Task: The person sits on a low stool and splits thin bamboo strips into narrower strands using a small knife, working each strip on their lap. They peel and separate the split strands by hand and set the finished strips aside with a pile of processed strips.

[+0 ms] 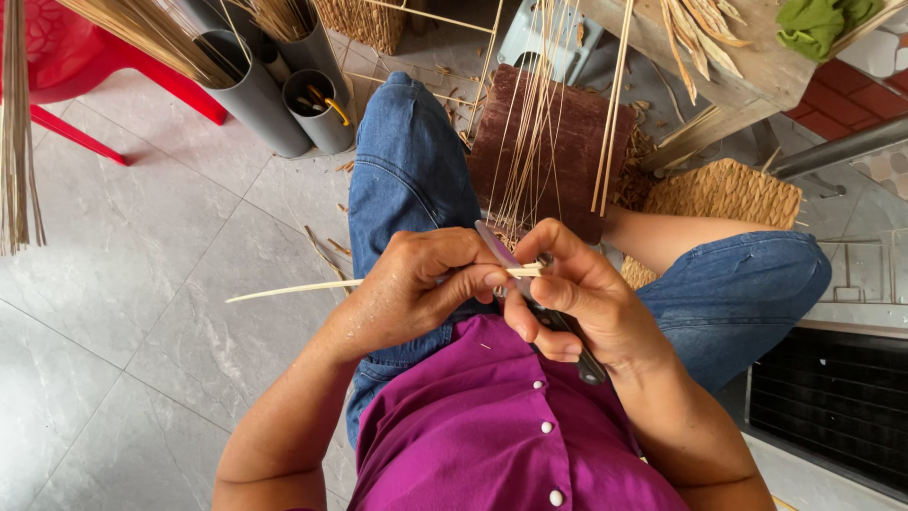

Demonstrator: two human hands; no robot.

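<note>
Head view, person seated, both hands working above the lap.

Left hand (416, 289): fingers curled and pinched shut on a thin pale strip (293, 290) of cane or bamboo. The strip runs from the fingertips out to the left, over the grey tiled floor (123, 284), with its free end tapering to a point.

Right hand (577, 293): clamped around the dark handle of a knife (530, 284). The blade slants up and to the left between the two hands, and its edge meets the strip's near end right at the thumbs. The two hands are touching at thumb and forefinger (very close work, no gap visible).

Surroundings: blue jeans (407, 161) on both knees, purple buttoned shirt (492, 426) at the bottom edge. Beyond the hands, between the knees, stands a dark reddish-brown block (558, 151) with many thin pale splints (530, 114) rising in front of it. A woven mat (728, 194) lies just beyond the right knee. Grey tubes (255, 95) holding bundled sticks stand on the floor beyond the left knee; a red plastic chair (76, 66) occupies the top left corner. A green cloth (813, 24) lies on a wooden bench (757, 66) at top right.
</note>
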